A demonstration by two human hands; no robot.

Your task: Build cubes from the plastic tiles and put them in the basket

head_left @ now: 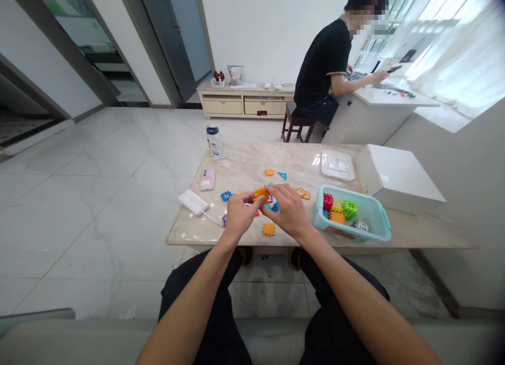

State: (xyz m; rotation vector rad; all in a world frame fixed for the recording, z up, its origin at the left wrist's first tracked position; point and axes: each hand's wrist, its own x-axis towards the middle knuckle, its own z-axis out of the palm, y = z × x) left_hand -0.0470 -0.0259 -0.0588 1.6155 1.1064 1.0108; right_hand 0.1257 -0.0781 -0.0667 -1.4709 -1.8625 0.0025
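An orange toothed piece was held up between two bare hands, in front of the person and over the worktop. Its left side was clamped between the thumb and fingers of the left hand; its right side was pinched by the fingers of the right hand, so neither hand was clearly nearer. No long axis could be made out, since much of the piece was covered by fingertips; whether it was one part or several joined could not be told. A loose orange square was seen lying flat, nearer the person, between the forearms. A blue toothed piece was placed just left of the left hand, and a pale-blue bin right of the right hand.
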